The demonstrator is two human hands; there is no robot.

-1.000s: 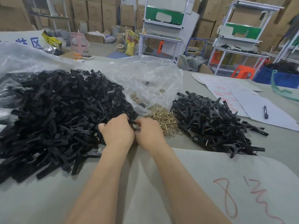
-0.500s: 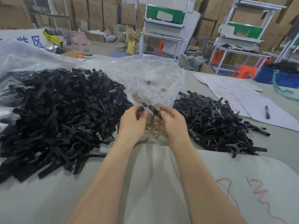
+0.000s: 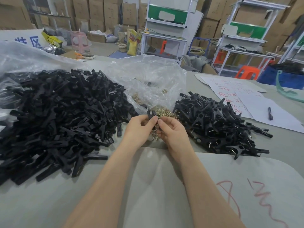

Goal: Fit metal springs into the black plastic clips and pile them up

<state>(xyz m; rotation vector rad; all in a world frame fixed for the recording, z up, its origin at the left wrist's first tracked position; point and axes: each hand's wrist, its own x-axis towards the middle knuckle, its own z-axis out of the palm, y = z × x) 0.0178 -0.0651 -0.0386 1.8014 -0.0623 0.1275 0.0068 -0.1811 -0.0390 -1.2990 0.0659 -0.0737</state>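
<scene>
Fingers (image 3: 154,119) of left hand (image 3: 139,127) and right hand (image 3: 173,131) pinch a clip (image 3: 150,112) between big heap (image 3: 57,120) and small pile (image 3: 213,124).

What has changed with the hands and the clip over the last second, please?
The left hand and right hand moved right, from the edge of the loose clip pile to the springs, parted briefly, and now pinch one black clip between them again. That pile, the finished pile, the springs and the pen stayed put.
</scene>
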